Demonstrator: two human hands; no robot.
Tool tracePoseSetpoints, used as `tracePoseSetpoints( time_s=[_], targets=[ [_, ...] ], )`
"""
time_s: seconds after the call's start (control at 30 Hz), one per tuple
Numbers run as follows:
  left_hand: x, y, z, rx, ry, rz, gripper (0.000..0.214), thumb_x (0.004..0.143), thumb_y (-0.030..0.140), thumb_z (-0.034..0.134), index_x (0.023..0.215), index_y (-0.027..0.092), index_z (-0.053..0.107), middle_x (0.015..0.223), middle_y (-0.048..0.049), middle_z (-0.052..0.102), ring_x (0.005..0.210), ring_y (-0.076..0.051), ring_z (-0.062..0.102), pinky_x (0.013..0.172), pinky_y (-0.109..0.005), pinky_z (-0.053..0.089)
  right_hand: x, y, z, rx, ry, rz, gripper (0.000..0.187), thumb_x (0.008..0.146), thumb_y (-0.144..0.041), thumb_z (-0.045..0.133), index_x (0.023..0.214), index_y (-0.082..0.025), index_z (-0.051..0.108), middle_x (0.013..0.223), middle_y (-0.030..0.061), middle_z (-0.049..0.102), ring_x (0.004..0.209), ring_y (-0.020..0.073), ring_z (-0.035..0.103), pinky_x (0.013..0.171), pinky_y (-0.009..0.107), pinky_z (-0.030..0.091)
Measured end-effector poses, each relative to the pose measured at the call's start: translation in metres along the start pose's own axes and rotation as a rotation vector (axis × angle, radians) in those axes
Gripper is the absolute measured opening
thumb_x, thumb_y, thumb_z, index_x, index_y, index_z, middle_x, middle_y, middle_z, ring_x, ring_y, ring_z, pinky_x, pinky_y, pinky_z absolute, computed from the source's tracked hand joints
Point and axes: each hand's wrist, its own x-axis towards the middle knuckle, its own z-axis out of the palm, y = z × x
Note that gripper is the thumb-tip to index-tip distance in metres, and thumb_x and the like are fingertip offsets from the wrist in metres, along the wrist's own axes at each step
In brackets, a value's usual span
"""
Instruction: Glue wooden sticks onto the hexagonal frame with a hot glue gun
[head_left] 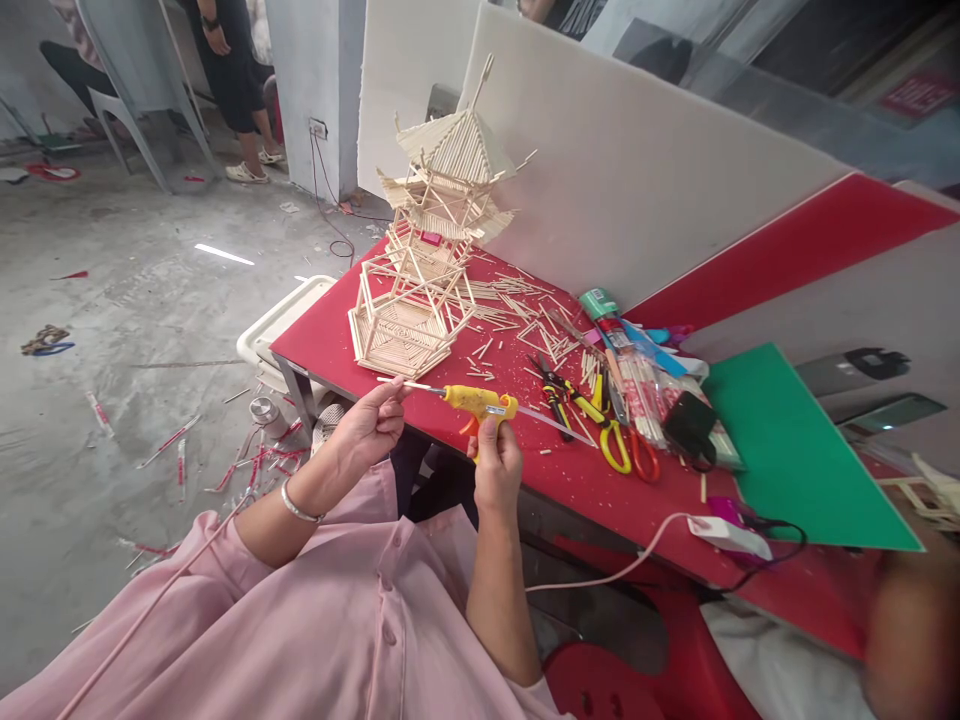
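Red tabletop (319, 335) bears a tiered pale-stick pagoda (459, 150) beyond the yellow plastic glue gun (476, 402), gripped by the right hand (497, 462); left hand (375, 422) pinches a thin pale wooden stick (417, 385), roughly in line with the gun's nozzle (436, 391), contact unclear.

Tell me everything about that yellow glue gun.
The yellow, plastic-looking glue gun has an orange trigger, a greyish nozzle and a pale label. The right hand grips its handle above the red table, nozzle pointing left. A translucent stick protrudes from its back. The left hand holds a wooden-looking stick near the nozzle; contact is unclear.
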Motion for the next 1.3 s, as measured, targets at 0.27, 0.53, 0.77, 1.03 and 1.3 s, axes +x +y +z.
tracePoseSetpoints(
  time_s=[0.27,0.53,0.77,1.03,1.3],
  targets=[
    [0.004,-0.002,-0.006,0.068,-0.059,0.148,0.016,0.082,0.005,0.067,0.075,0.012,0.054,0.070,-0.0013,0.066,0.035,0.003,0.033,0.029,-0.008,0.021,0.001,-0.002,0.000,-0.028,0.034,-0.003,0.049,0.086,-0.069,0.054,0.076,-0.022,0.049,0.058,-0.0068,0.049,0.053,0.0097,0.047,0.055,0.024,0.040],
    [0.006,-0.003,-0.010,0.115,-0.080,0.230,0.026,0.067,0.009,0.080,0.074,0.013,0.056,0.069,0.0001,0.066,0.036,0.003,0.033,0.030,-0.009,0.020,-0.001,-0.007,0.001,-0.052,0.046,0.006,0.049,0.085,-0.070,0.054,0.080,-0.022,0.053,0.059,-0.0062,0.050,0.053,0.0106,0.046,0.056,0.025,0.040],
    [0.004,-0.003,-0.007,0.155,-0.079,0.286,0.033,0.060,0.013,0.087,0.070,0.014,0.055,0.067,0.0021,0.064,0.037,0.003,0.032,0.032,-0.010,0.019,-0.002,-0.009,-0.002,-0.147,0.050,-0.005,0.052,0.084,-0.073,0.051,0.081,-0.021,0.054,0.060,-0.0045,0.052,0.053,0.0120,0.049,0.055,0.025,0.041],
    [-0.001,-0.002,-0.007,0.329,-0.098,0.626,0.038,0.057,0.029,0.090,0.064,0.015,0.056,0.061,0.0031,0.062,0.039,-0.001,0.039,0.035,-0.014,0.020,-0.012,-0.028,-0.004,-0.391,0.164,-0.186,0.055,0.085,-0.072,0.050,0.089,-0.018,0.062,0.072,0.0074,0.068,0.062,0.0191,0.060,0.060,0.029,0.044],
    [-0.004,-0.002,-0.005,0.357,-0.127,0.660,0.028,0.064,0.025,0.087,0.065,0.016,0.061,0.077,-0.0030,0.073,0.039,-0.001,0.041,0.035,-0.015,0.022,-0.016,-0.026,-0.001,-0.549,0.226,-0.411,0.050,0.090,-0.064,0.050,0.094,-0.017,0.066,0.077,0.0119,0.070,0.068,0.0235,0.066,0.063,0.032,0.047]
  ],
)
